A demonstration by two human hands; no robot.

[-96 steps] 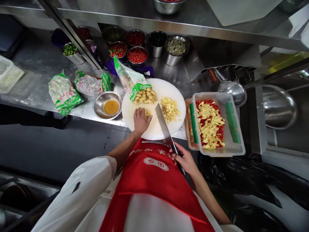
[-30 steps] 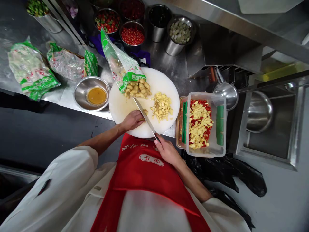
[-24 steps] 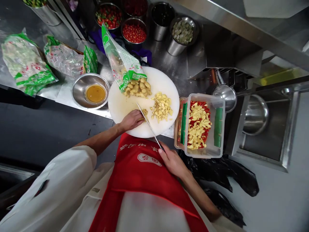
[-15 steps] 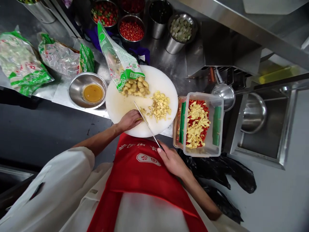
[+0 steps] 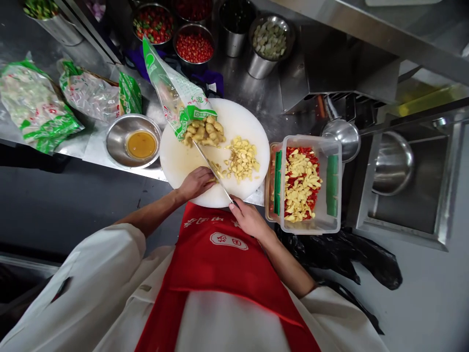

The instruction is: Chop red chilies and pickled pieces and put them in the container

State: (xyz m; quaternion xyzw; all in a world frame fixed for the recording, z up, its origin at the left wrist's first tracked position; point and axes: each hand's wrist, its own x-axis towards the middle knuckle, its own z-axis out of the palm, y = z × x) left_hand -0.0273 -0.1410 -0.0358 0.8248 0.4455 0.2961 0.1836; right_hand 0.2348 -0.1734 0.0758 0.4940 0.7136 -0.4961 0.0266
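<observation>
A round white cutting board (image 5: 176, 164) lies at the counter's front edge. My right hand (image 5: 246, 216) is closed on the handle of a knife (image 5: 213, 169), whose blade slants up-left over the board. Beside the blade, my left hand (image 5: 198, 183) presses with bent fingers on a pale yellow piece, mostly hidden under the fingertips. Pale yellow slices (image 5: 242, 159) are heaped right of the blade. Whole knobbly pieces (image 5: 205, 131) spill from an open green and clear bag (image 5: 176, 93) at the board's back.
A clear plastic box (image 5: 332, 222) holding red bits and yellow slices stands right of the board. To the left are a metal bowl (image 5: 116, 139) of brown liquid and two bags (image 5: 36, 105). Metal pots (image 5: 261, 67) line the back; a sink (image 5: 414, 215) is far right.
My right hand and the knife have moved up and left, bringing the tip to the whole pieces. My left hand stays nearly in place. The view has shifted slightly.
</observation>
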